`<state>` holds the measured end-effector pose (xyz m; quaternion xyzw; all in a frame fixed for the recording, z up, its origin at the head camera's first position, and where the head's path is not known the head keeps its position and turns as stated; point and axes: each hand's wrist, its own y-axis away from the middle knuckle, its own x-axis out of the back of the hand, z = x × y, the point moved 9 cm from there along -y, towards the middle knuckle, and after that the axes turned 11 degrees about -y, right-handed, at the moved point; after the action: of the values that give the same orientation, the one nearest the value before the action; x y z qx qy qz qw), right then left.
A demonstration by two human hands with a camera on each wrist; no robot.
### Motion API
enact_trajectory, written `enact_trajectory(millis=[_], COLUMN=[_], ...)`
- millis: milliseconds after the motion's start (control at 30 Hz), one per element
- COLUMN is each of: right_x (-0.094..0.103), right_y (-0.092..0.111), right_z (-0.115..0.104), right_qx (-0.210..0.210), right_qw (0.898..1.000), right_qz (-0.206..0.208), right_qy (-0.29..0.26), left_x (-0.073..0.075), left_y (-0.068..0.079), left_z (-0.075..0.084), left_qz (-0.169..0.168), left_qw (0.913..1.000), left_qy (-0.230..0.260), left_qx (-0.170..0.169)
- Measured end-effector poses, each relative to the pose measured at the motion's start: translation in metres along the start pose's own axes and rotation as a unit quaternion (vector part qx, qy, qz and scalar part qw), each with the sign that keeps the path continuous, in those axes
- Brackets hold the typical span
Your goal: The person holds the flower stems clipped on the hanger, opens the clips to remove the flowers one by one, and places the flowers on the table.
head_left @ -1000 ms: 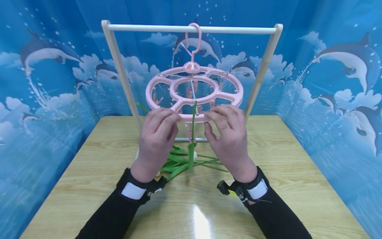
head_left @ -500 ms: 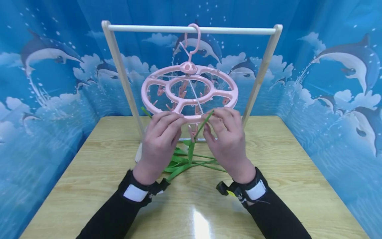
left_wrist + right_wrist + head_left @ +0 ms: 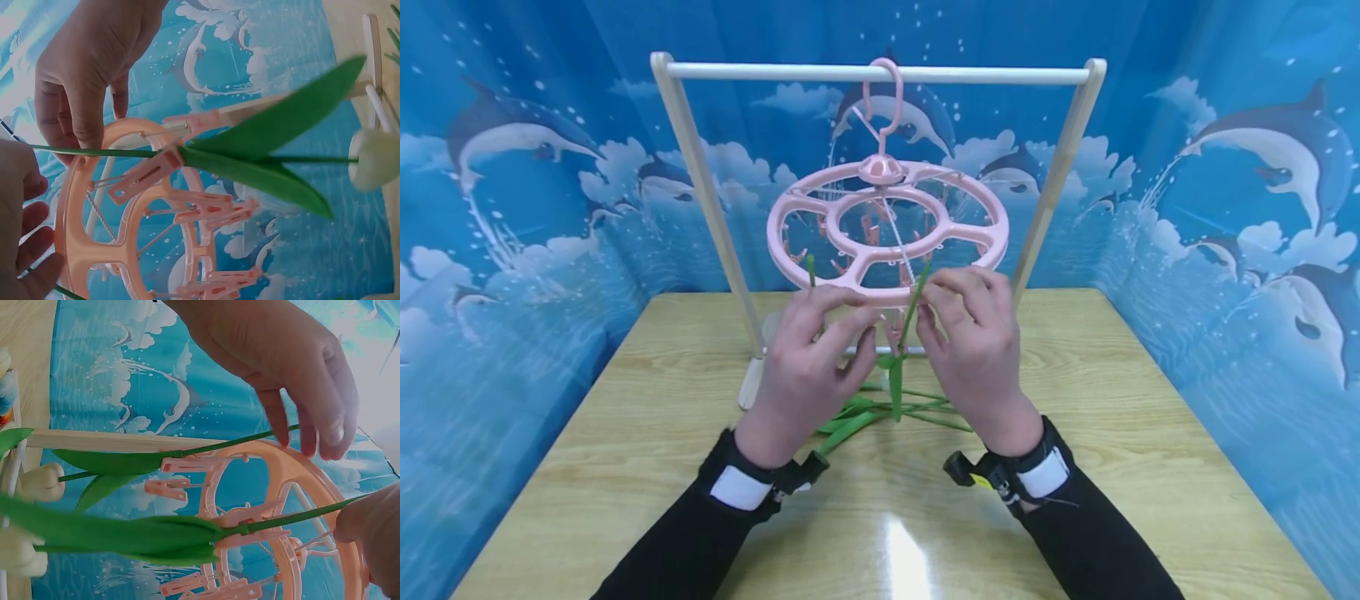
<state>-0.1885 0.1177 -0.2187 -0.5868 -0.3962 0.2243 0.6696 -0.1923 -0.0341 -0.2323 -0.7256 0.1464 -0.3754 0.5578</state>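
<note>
A pink round clip hanger point(image 3: 778, 250) hangs by its hook, with small pegs beneath its ring. My right hand point(image 3: 973, 346) pinches the front rim, right beside an upright green stem. My left hand point(image 3: 808, 367) is at the rim's front left, thumb and fingers parted, fingertips right at the rim. Two white artificial tulips hang upside down from pegs, stems pointing up. One tulip point(image 3: 31, 481) hangs on the left hand's side; the other tulip point(image 3: 375, 159) hangs nearer the right hand. A pink peg point(image 3: 147, 175) clips this second one's stem.
A wooden rack with a white top bar point(image 3: 992, 76) carries the hanger. More green tulip stems point(image 3: 936, 419) lie on the wooden table point(image 3: 1120, 500) below and behind the hands. A blue dolphin curtain point(image 3: 1210, 208) surrounds the table on three sides.
The hanger swung and turned slightly left, then came partly back. The front stem now leans right instead of standing straight. My left thumb and fingers have spread apart; my right hand stays at the rim.
</note>
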Motion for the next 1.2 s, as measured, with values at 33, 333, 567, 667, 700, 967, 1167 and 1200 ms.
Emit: enact_trajectory(millis=[33,333,567,667,700,967,1167,1200], right_x=[0.000,0.000,0.001,0.001,0.001,0.001,0.001,0.001], right_y=[0.000,0.002,0.002,0.001,0.002,0.002,0.001,0.001], right_z=[0.000,0.002,0.002,0.002,0.001,0.003,0.004,0.004], right_qx=[-0.001,-0.006,-0.011,-0.009,-0.009,-0.017,-0.020,-0.020], right_qw=[1.000,1.000,1.000,1.000,1.000,1.000,1.000,1.000], right_qz=[-0.002,-0.002,0.001,0.001,0.001,-0.007,-0.002,-0.002], right_qy=[0.002,0.004,0.000,-0.003,-0.003,0.001,-0.004,-0.005], left_x=[-0.001,-0.038,-0.071,-0.078,-0.080,-0.091,-0.092,-0.091], left_y=[0.000,0.014,0.038,0.046,0.048,0.053,0.053,0.052], left_z=[0.000,-0.010,-0.033,-0.035,-0.036,-0.031,-0.033,-0.033], left_qz=[-0.004,-0.205,-0.356,-0.376,-0.379,-0.384,-0.378,-0.379], left_qw=[1.0000,0.9750,0.9008,0.8678,0.8597,0.8481,0.8502,0.8499], left_qy=[0.005,-0.017,0.109,0.182,0.199,0.240,0.237,0.235], left_qx=[0.001,0.084,0.224,0.270,0.278,0.276,0.280,0.281])
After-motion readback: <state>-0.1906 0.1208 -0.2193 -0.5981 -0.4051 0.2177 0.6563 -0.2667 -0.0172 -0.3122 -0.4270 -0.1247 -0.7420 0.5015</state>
